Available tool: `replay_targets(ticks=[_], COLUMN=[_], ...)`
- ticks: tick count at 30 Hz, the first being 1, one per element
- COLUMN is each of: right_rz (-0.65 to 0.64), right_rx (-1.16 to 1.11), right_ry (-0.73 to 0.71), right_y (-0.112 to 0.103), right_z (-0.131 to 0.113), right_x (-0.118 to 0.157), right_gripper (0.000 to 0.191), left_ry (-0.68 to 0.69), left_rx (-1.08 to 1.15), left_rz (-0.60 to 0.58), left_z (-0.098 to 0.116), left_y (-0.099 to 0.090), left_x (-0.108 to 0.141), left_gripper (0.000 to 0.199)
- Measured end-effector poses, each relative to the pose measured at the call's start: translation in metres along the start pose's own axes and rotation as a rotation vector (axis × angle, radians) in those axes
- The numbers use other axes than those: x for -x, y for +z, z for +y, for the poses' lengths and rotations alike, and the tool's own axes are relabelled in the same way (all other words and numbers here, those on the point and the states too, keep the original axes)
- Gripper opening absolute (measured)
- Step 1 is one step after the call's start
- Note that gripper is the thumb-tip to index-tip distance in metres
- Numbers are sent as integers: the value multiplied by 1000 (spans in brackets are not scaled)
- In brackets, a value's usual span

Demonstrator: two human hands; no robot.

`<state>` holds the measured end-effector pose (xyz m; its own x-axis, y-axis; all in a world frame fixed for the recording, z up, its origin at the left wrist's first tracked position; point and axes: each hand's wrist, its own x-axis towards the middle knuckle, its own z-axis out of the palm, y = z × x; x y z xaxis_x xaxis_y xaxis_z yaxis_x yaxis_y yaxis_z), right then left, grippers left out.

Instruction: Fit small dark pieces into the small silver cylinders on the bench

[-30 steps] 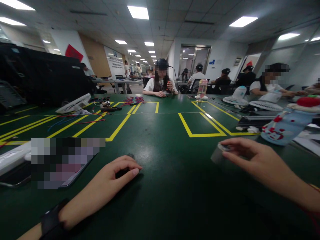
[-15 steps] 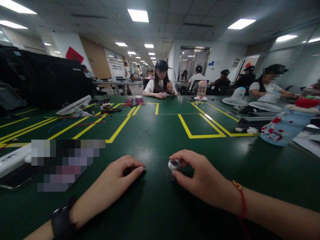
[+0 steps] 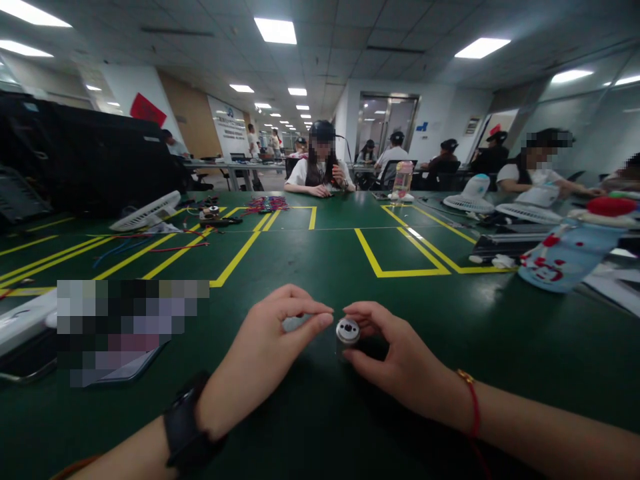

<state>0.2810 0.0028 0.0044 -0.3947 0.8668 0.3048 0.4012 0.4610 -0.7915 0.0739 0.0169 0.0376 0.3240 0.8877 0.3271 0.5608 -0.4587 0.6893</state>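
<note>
A small metal cylinder (image 3: 347,331), which looks like a small motor, stands upright on the green table. Its pale round end faces up and shows a dark centre and small dark holes. My right hand (image 3: 395,347) curves around its right side, thumb at the near side and fingers at the far side. Just left of the cylinder is my left hand (image 3: 280,333), raised a little, with thumb and index fingertips pinched close together. Anything between those fingertips is too small to make out.
On the left lie a white fan (image 3: 145,212), wires (image 3: 267,204) and a blurred-out flat item (image 3: 135,327). A blue bottle (image 3: 560,257) stands at the right, near more fans (image 3: 470,197). Yellow tape (image 3: 413,273) marks the table; a person (image 3: 320,167) sits opposite.
My left hand has moved right and up to the cylinder's side, its fingertips now pinched. My right hand stays around the cylinder, whose top face shows more plainly.
</note>
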Motion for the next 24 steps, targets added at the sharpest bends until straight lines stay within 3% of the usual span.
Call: replay_targets(ticks=[5, 9, 12, 16, 20, 24], right_rz=[-10, -23, 8, 159, 368, 397], right_rx=[125, 116, 61, 197, 522, 681], right_ry=[-37, -18, 26, 127, 302, 474], right_y=[2, 4, -7, -56, -129, -183], right_z=[4, 4, 4, 21, 67, 111], right_x=[4, 3, 3, 17, 56, 95], right_gripper=[52, 50, 50, 53, 60, 62], left_ry=[-25, -13, -28, -108, -243, -325], left_rx=[-115, -165, -140, -78, -47, 42], left_rz=[-169, -197, -194, -157, -142, -178], left_z=[-20, -20, -19, -33, -59, -74], left_y=[11, 20, 13, -16, -46, -55], left_x=[9, 9, 9, 15, 28, 36], left_gripper=[11, 12, 23, 32, 34, 37])
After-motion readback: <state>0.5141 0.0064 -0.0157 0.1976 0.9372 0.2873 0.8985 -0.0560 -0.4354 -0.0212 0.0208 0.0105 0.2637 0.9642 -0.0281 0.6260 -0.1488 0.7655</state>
